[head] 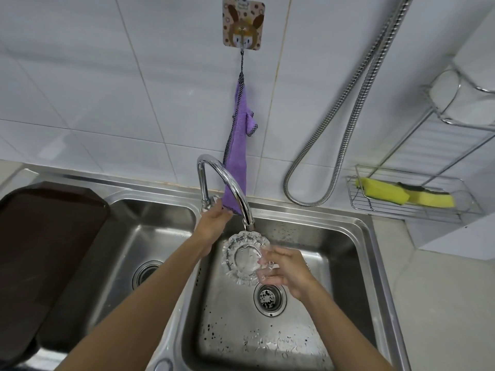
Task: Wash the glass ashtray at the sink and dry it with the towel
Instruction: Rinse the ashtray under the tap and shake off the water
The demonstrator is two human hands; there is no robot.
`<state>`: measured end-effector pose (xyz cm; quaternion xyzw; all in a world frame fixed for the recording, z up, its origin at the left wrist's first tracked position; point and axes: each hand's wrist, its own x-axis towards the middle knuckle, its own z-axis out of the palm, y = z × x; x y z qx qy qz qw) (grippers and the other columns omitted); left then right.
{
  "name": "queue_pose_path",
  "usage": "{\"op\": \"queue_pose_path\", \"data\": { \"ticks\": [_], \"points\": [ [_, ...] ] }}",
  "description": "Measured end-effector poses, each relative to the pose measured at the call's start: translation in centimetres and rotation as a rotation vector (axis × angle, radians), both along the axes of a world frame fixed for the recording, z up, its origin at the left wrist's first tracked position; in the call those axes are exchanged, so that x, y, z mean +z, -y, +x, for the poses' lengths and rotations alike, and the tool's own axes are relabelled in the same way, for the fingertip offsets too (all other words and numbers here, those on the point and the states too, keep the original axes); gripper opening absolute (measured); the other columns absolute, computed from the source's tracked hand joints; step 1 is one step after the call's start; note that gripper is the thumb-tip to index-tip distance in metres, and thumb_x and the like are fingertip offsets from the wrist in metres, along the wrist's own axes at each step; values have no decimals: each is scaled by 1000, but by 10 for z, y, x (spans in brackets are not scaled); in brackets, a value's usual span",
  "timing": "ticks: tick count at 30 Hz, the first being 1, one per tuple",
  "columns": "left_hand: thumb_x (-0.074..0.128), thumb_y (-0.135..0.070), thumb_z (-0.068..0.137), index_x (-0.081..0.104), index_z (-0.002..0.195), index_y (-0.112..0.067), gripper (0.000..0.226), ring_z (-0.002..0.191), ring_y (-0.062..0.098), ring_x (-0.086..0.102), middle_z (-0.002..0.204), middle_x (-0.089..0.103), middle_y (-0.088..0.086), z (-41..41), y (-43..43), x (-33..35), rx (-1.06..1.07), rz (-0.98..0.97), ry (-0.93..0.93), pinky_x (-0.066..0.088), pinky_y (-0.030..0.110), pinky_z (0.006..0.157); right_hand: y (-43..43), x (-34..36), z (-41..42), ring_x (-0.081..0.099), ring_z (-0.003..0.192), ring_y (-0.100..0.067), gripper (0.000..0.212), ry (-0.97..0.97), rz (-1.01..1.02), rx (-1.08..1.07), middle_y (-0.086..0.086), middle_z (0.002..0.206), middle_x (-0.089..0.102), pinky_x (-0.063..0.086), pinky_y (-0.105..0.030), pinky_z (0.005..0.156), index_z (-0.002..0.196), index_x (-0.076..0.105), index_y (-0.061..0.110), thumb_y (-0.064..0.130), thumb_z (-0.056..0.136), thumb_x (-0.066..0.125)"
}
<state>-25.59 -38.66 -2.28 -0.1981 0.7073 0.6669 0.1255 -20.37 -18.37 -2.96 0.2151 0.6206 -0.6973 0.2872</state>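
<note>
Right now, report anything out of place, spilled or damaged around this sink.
Nothing looks damaged. Dark specks litter the floor of the right basin, near its drain. The purple towel hangs low behind the tap, reaching the left hand.

No readable text, brand or number shows anywhere. The hook plate (243, 21) on the wall bears only a cartoon rabbit picture.

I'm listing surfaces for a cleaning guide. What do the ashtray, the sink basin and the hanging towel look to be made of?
Ashtray: clear glass, glossy, with a scalloped rim you can see through. Sink basin: brushed metal, likely stainless steel, with soft grey reflections. Towel: soft purple cloth, matte, perhaps microfibre, with dark checked trim.
</note>
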Motion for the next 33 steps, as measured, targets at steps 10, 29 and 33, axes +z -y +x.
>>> {"op": "queue_pose_path", "data": {
  "ticks": [10,29,33],
  "points": [
    [68,-1,87,60,119,-3,33,113,41,63,118,68,24,75,-1,-6,-180,83,-56,52,47,94,-1,5,0,68,100,-23,32,-205,-2,-62,-4,109,71,57,-31,75,101,69,29,0,87,67],
    [76,1,79,71,109,-10,31,106,13,68,111,72,1,103,-5,-3,-264,-522,-776,57,35,89,-29,12,32,56,91,0,46,-1224,818,327,4,100,66,50,-14,78,93,56,20,-11,69,79],
    [76,8,77,72,111,-1,36,110,17,66,116,71,7,112,-9,6,-261,-654,-927,52,26,96,-32,12,37,61,96,-10,38,-1325,930,316,-4,103,68,48,-14,89,97,67,5,-16,67,78]
  ]
}}
